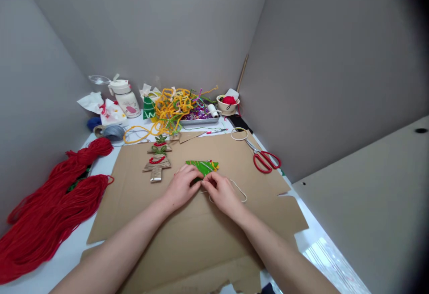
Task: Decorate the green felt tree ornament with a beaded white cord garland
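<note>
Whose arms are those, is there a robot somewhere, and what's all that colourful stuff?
There's no robot here! These are a person's own bare arms. The picture comes from a camera worn on that person's head, looking forward and down.

The left hand holds a green piece, and the right hand has its fingertips at the near edge. What they pinch is too small to see. A pale cord loops beside the right hand.

Underneath is a big cardboard sheet. On it, to the left, lies a brown tree shape; to the right, red-handled scissors. Red yarn lies far left, and tangled yellow yarn sits at the back.
</note>
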Available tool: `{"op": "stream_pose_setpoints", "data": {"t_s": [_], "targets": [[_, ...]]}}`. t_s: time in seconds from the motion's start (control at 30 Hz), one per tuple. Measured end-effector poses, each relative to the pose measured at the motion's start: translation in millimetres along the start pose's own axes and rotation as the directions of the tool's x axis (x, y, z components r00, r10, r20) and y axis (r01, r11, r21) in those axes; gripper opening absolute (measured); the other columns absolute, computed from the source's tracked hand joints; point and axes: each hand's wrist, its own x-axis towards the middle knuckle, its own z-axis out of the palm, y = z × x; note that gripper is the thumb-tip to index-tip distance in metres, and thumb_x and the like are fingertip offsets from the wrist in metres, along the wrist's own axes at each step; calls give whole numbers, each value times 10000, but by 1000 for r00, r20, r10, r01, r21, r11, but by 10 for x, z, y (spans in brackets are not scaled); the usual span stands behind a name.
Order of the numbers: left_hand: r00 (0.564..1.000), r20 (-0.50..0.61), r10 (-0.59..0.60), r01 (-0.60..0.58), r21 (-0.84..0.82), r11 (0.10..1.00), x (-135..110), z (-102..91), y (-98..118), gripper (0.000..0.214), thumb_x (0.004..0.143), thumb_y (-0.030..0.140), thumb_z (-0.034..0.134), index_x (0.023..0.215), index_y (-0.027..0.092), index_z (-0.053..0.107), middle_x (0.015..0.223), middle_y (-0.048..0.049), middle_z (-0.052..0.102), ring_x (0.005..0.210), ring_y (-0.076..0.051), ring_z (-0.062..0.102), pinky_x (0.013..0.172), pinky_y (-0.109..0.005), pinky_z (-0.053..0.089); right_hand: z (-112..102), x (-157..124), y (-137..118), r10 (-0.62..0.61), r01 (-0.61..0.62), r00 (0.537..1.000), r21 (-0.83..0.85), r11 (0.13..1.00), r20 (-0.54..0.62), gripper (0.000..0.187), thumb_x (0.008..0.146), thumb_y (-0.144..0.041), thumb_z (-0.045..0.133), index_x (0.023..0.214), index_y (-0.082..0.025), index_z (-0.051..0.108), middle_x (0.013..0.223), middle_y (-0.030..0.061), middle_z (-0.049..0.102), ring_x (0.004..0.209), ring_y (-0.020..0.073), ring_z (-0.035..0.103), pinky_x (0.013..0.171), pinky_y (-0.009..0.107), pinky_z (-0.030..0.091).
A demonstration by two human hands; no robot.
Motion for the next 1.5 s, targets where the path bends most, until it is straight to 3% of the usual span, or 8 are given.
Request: {"op": "stream_pose_setpoints", "data": {"t_s": [0.2, 0.27, 0.33, 0.5, 0.8, 1.07, 1.23, 1.5], "targets": [[997, 13, 81, -81, 67, 994, -16, -21, 55, 99, 842, 218, 524, 858, 209, 621, 897, -50, 577, 877, -189, 503, 783, -340, 418, -494, 40, 184, -77, 66, 992, -104, 992, -102, 213, 916, -289, 419, 934, -187, 606, 941, 57, 622, 857, 157, 567, 777, 268, 420], [995, 5, 102, -102, 63, 993, -23, -37, 73, 106, 848, 205, 505, 860, 203, 610, 881, -52, 575, 865, -186, 504, 779, -338, 420, -821, 108, 381, -31, -76, 961, -368, 927, -276, 239, 916, -293, 406, 989, -163, 593, 998, 106, 596, 909, 196, 550, 804, 310, 410], [993, -9, 120, -119, 52, 992, -32, -48, 85, 108, 851, 200, 498, 865, 199, 605, 873, -54, 574, 856, -181, 505, 770, -330, 423, -1131, 190, 612, 121, -319, 933, -624, 713, -339, 274, 893, -287, 430, 1069, -129, 568, 1051, 149, 565, 980, 233, 524, 812, 322, 393], [987, -32, 157, -156, 41, 987, -53, -56, 81, 91, 842, 193, 515, 869, 190, 602, 875, -55, 573, 855, -170, 503, 771, -318, 427, -1498, 356, 1006, 302, -424, 905, -683, 595, -299, 253, 801, -334, 550, 872, -97, 604, 851, 147, 597, 759, 232, 566, 598, 288, 366], [987, -28, 160, -159, 50, 986, -61, -96, 60, 98, 841, 203, 507, 865, 195, 602, 867, -63, 571, 843, -176, 511, 758, -325, 435, -1491, 88, 717, 256, -417, 908, -764, 492, -331, 269, 876, -361, 450, 953, -129, 561, 880, 143, 582, 826, 266, 562, 590, 291, 345], [981, -37, 190, -188, 51, 981, -83, -146, 50, 89, 826, 179, 535, 872, 192, 610, 876, -64, 583, 837, -167, 520, 768, -317, 439, -1100, -375, 422, -51, 72, 997, -630, 773, 50, 411, 832, -420, 563, 1203, -259, 491, 966, 73, 557, 813, 199, 553, 681, 277, 408], [983, -19, 183, -182, 52, 982, -132, -162, 28, 105, 826, 172, 545, 891, 203, 622, 890, -62, 603, 842, -162, 539, 773, -310, 445, -910, -385, 306, -160, 210, 978, -668, 714, 137, 573, 749, -515, 645, 1250, -278, 501, 944, 95, 530, 840, 236, 513, 728, 329, 392], [984, -54, 170, -168, 43, 985, -146, -142, 4, 121, 807, 142, 577, 900, 202, 627, 872, -53, 601, 829, -152, 539, 747, -292, 445, -774, -339, 171, -246, 283, 955, -748, 600, 163, 328, 850, -288, 564, 1176, -258, 547, 912, 81, 527, 855, 220, 460, 720, 332, 311]]}}
